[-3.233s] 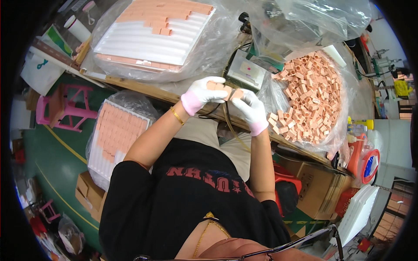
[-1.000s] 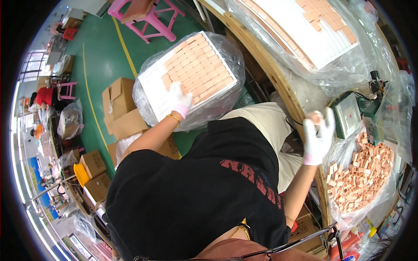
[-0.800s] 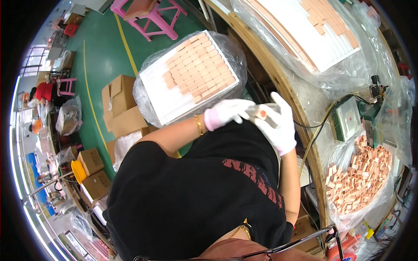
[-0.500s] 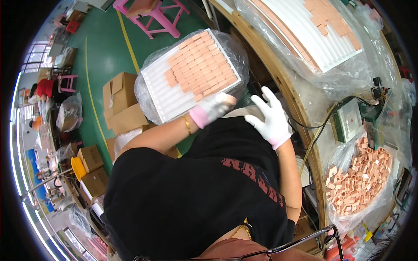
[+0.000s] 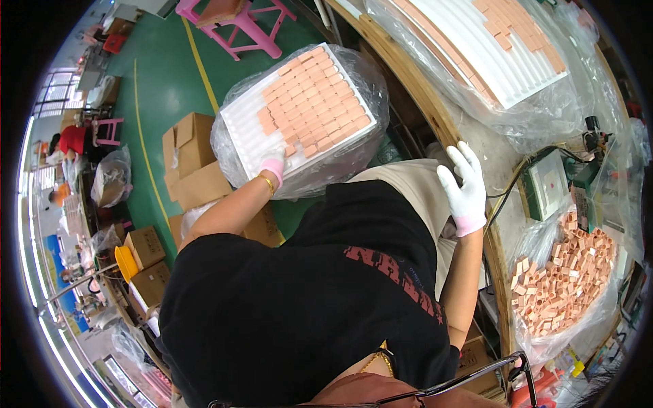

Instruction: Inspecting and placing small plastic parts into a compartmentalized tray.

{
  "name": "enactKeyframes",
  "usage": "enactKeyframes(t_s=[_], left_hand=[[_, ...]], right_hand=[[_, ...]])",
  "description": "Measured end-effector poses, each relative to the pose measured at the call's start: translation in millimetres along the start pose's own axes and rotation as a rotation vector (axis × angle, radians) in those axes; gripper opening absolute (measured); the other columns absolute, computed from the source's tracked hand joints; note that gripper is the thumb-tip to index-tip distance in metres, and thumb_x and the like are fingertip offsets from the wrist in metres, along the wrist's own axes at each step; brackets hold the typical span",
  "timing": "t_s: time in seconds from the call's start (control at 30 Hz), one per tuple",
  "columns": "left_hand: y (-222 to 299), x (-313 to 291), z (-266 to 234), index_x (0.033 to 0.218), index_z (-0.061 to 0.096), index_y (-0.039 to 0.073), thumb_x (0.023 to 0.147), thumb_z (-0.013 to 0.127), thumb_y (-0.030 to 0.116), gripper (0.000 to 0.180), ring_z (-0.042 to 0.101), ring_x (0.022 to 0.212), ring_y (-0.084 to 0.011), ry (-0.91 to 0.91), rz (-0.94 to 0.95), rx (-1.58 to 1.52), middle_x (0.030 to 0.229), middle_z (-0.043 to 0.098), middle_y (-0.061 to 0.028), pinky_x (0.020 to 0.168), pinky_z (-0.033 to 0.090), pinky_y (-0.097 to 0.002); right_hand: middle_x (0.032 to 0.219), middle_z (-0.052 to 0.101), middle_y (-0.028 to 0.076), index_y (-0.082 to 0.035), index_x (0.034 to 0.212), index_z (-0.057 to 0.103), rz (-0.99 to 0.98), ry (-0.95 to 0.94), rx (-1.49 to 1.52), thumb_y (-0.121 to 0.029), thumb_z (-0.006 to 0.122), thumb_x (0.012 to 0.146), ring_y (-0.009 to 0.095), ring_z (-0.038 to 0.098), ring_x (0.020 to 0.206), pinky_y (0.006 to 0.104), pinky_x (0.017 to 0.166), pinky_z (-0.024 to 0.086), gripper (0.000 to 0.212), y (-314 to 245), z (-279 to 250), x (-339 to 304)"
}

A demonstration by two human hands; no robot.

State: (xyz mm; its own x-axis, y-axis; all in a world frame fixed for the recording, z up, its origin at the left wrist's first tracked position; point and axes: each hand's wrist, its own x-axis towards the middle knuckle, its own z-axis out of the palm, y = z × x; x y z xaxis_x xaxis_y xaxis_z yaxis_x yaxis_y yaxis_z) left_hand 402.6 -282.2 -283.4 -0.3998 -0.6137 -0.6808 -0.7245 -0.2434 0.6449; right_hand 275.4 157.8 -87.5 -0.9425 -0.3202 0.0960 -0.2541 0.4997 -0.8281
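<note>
My left hand [image 5: 273,163], in a white glove with a pink cuff, reaches over the near left part of a white grooved tray [image 5: 241,129]. Its fingertips are at a small copper-coloured tube piece [image 5: 290,149] lying at the near end of the rows; the pale glove blends with the tray, but the fingers look closed on this piece. Rows of similar copper-coloured pieces [image 5: 316,98] fill much of the tray. My right hand [image 5: 464,190], gloved too, is raised beside the bench edge, fingers apart and holding nothing.
On the bench [image 5: 469,115] to the right lie a larger white tray [image 5: 527,75] with copper-coloured pieces, a green-and-white device [image 5: 546,185] with cables, and a plastic bag heaped with loose pieces [image 5: 561,285]. Cardboard boxes [image 5: 194,160] stand left; a pink stool [image 5: 255,34] stands beyond.
My left hand has moved left and forward onto the tray, carrying a copper-coloured piece from above its near edge. My right hand has swung right toward the bench, staying spread.
</note>
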Motion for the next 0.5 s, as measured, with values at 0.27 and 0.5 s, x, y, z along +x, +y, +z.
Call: enactKeyframes(t_s=[0.27,0.5], left_hand=[[-11.3,-7.1,1.4,0.092,0.059,0.008,0.091,0.054,0.019,0.013,0.055,0.072,-0.0210,-0.055,0.134,0.397,0.085,0.059,-0.0033,0.064,0.048,-0.0343],[-6.0,-19.9,51.0,0.084,0.056,0.005,0.087,0.053,0.011,0.007,0.057,0.060,-0.0179,-0.139,-0.019,-0.194,0.080,0.060,-0.0085,0.058,0.051,-0.0303]], right_hand=[[0.130,0.049,0.019,-0.002,0.116,0.061,0.009,-0.005,-0.005,-0.017,0.070,0.078,0.031,0.050,0.118,0.0359,0.099,0.040,0.042,-4.1,-10.2,-11.8],[0.130,0.049,0.019,-0.002,0.116,0.061,0.048,0.078,0.028,-0.017,0.070,0.078,0.031,0.050,0.117,0.0362,0.099,0.040,0.042,-7.7,-22.8,-14.5]])
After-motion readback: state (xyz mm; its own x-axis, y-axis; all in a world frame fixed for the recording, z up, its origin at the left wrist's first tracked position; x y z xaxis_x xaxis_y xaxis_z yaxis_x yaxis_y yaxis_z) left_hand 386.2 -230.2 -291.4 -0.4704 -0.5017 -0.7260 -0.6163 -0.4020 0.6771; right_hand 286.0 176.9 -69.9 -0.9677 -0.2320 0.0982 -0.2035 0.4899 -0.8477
